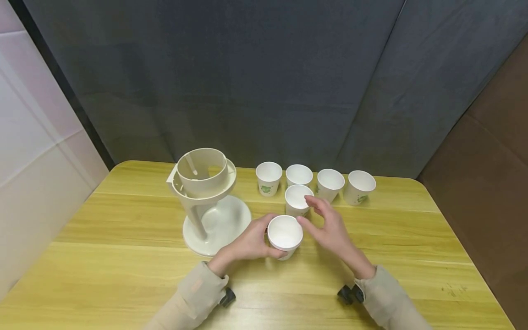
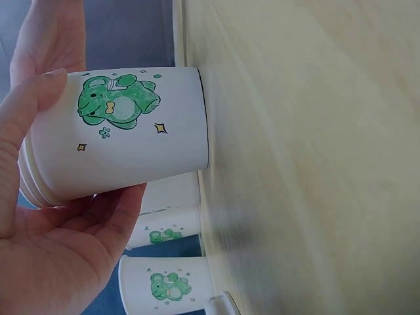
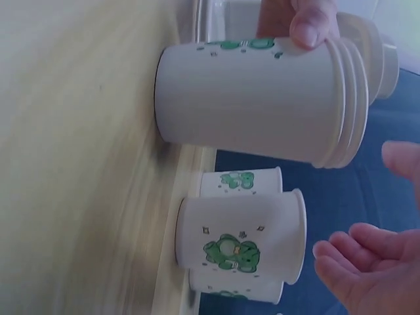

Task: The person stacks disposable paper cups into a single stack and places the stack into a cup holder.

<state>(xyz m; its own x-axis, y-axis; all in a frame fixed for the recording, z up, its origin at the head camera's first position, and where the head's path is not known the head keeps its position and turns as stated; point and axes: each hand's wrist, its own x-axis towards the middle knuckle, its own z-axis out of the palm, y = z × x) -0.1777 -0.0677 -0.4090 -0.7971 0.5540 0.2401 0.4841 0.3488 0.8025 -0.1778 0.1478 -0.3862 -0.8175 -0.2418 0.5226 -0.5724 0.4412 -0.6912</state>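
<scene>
In the head view my left hand [image 1: 253,239] grips a stack of nested white paper cups [image 1: 285,236] from the left, thumb on the near side and fingers behind. Several rims show at the stack's top in the right wrist view, and a green bear print is on its side in the left wrist view. My right hand [image 1: 331,230] is held just right of the stack, thumb and fingers spread, with nothing between them. Its fingertips overlap the rim of a single paper cup [image 1: 296,198] standing behind the stack.
Along the back of the wooden table [image 1: 123,270] stands a row of upright paper cups [image 1: 268,176]. To the left is a cream plastic stand [image 1: 200,190] with a ring-shaped holder over a round base [image 1: 233,220]. A dark curtain [image 1: 264,82] hangs behind the table.
</scene>
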